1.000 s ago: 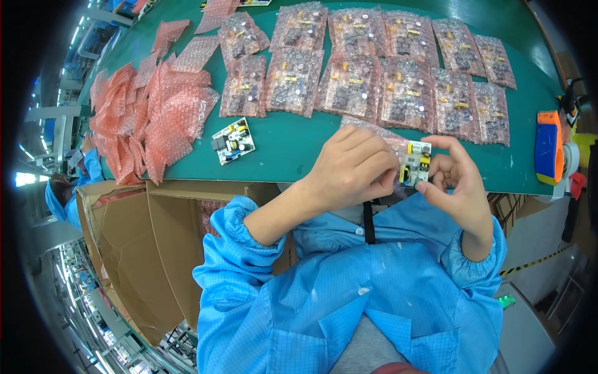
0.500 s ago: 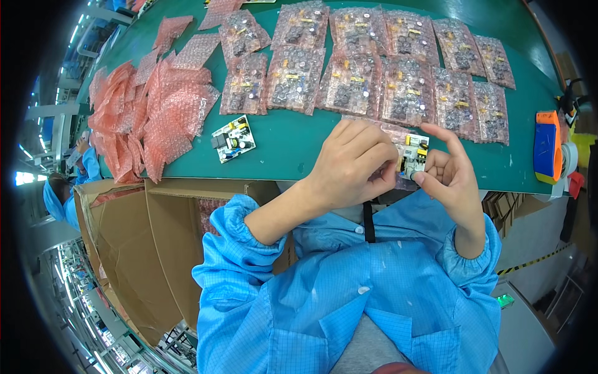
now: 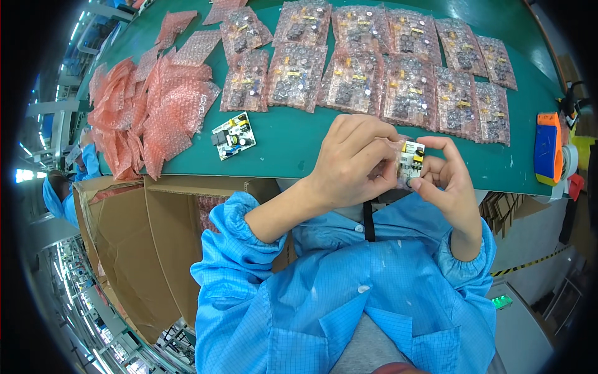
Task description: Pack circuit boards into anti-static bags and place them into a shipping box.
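1 small circuit board (image 3: 410, 163), at 3 o'clock from the left hand (image 3: 355, 163) closed on a pink bubble bag (image 3: 377, 171) and at 10 o'clock from the right hand (image 3: 448, 179) gripping it, looks light, stiff and fragile, best held by its edges.

Looks like an electronics factory workshop, judging by bubble-wrapped circuit boards (image 3: 352, 83) lined up on a green workbench (image 3: 277, 146) at upper centre, pink bubble bags (image 3: 171, 103) heaped at upper left, a blue-clad worker (image 3: 91, 162) and strip lights (image 3: 75, 31) toward the left edge, and yellow-and-black striped tape (image 3: 529, 262) at lower right.
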Demonstrator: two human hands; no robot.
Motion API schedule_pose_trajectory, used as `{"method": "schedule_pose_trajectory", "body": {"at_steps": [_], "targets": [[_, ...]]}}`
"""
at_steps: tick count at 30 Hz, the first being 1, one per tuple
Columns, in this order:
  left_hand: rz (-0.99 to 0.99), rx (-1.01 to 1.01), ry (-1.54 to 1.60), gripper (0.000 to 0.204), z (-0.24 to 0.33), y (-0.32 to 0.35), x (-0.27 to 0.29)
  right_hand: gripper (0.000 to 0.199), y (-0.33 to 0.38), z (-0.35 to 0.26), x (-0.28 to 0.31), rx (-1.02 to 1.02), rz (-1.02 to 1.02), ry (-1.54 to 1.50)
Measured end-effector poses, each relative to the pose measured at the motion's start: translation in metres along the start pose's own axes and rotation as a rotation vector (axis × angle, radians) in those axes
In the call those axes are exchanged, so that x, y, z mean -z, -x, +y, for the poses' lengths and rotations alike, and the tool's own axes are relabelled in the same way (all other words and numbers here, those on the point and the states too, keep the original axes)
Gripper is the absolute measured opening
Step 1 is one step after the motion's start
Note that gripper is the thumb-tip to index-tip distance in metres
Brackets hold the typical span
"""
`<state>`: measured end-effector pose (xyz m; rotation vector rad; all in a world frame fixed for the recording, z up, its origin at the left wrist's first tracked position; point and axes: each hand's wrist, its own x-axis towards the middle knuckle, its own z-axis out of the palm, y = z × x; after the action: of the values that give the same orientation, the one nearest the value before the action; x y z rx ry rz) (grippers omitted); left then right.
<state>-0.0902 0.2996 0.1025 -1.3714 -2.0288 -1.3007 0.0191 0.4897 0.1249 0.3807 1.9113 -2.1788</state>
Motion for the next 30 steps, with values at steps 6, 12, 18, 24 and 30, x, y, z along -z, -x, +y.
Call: {"method": "schedule_pose_trajectory", "body": {"at_steps": [6, 12, 18, 24, 30], "targets": [[0.044, -0.022, -0.007, 0.026, -0.001, 0.002, -0.001, 0.058, 0.000, 0.003, -0.004, 0.017, 0.018, -0.017], [0.042, -0.066, 0.005, 0.026, 0.001, 0.003, -0.004, 0.062, -0.001, 0.004, -0.001, 0.040, 0.005, -0.047], [0.049, -0.131, -0.004, 0.026, 0.000, 0.002, -0.004, 0.073, -0.003, 0.005, -0.003, 0.056, 0.012, -0.057], [0.013, -0.132, -0.042, 0.027, 0.001, 0.003, -0.004, 0.073, -0.006, 0.009, -0.012, 0.051, 0.032, -0.040], [-0.017, -0.164, -0.065, 0.027, 0.000, 0.001, -0.001, 0.069, -0.015, 0.014, -0.012, 0.056, -0.022, -0.066]]}}
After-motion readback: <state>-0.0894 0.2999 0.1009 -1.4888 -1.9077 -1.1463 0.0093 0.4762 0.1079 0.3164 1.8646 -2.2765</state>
